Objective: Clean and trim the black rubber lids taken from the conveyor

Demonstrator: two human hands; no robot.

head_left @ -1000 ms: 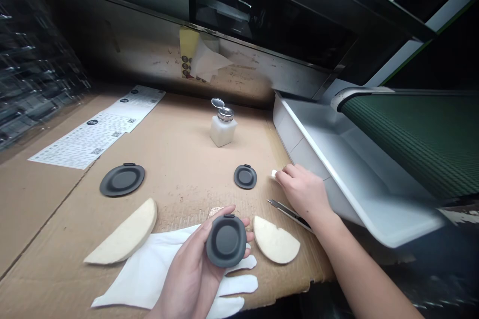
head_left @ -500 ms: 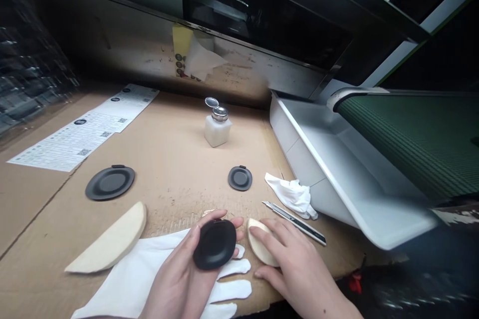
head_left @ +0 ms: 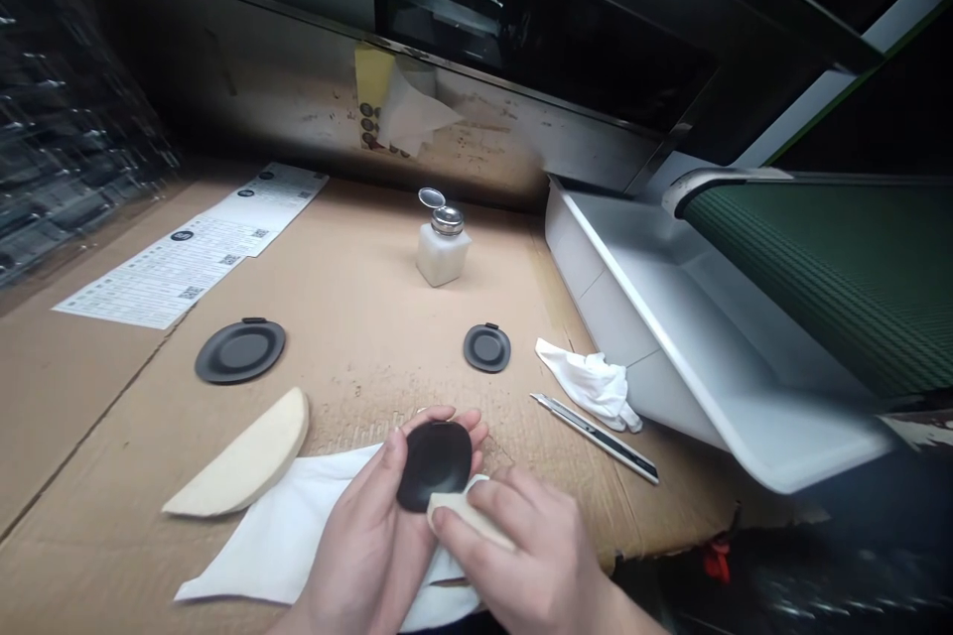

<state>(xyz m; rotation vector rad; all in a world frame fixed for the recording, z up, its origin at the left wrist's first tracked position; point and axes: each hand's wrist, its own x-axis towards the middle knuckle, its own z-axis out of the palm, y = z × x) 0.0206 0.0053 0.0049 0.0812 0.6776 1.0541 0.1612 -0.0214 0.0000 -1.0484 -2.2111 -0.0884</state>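
A small black rounded lid-like piece (head_left: 434,464) lies in my left hand (head_left: 372,536), face up, with the thumb and fingers around its edges. My right hand (head_left: 521,546) grips a cream-coloured pad (head_left: 469,518), perhaps foam or sponge, whose tip is at the lower right edge of the black piece. A white glove (head_left: 275,536) lies under my hands, partly hidden by them. To the left rests a larger cream half-round pad (head_left: 238,461). Two dark rounded pieces with small tabs lie farther off, a larger one (head_left: 240,351) at left and a smaller one (head_left: 486,347) in the middle.
A white pump-top bottle (head_left: 442,253) stands with its lid up on the cardboard (head_left: 357,268). Right of my hands are a utility knife (head_left: 596,437), a crumpled white cloth (head_left: 588,382) and a large white tray (head_left: 647,288) beside a green conveyor belt (head_left: 811,258). Printed sheets (head_left: 179,263) lie at left.
My right hand has lifted the smaller cream pad off the cardboard and moved left, bringing it to the black piece. My left hand still holds that piece. The view has shifted slightly.
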